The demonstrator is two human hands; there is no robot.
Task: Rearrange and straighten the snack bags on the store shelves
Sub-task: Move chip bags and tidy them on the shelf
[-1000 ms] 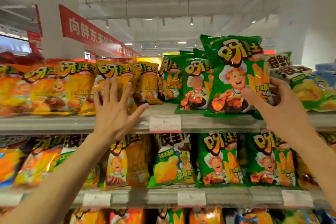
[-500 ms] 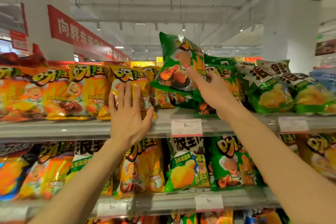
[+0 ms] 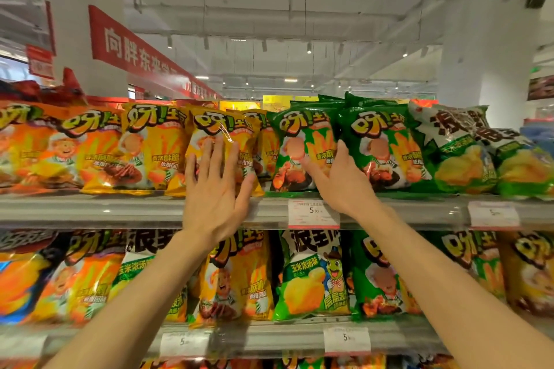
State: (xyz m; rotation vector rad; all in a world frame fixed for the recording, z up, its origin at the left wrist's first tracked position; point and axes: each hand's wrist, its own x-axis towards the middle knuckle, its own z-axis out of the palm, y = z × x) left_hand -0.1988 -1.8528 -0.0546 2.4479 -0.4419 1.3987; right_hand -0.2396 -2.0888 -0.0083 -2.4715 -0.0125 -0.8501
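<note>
Lowered green bag [image 3: 302,150] now upright; right hand [image 3: 344,180] seemingly grips it, left hand [image 3: 214,189] flat.

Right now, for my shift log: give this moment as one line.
left hand: flat on yellow fries bag | right hand: gripping green fries bag | top shelf: bags upright

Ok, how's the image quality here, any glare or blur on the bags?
Head view: ceiling lights glint off the yellow bag under the left hand; the green bag by the right hand reads sharply; edge bags smear, and the wide lens bows the top shelf.
</note>
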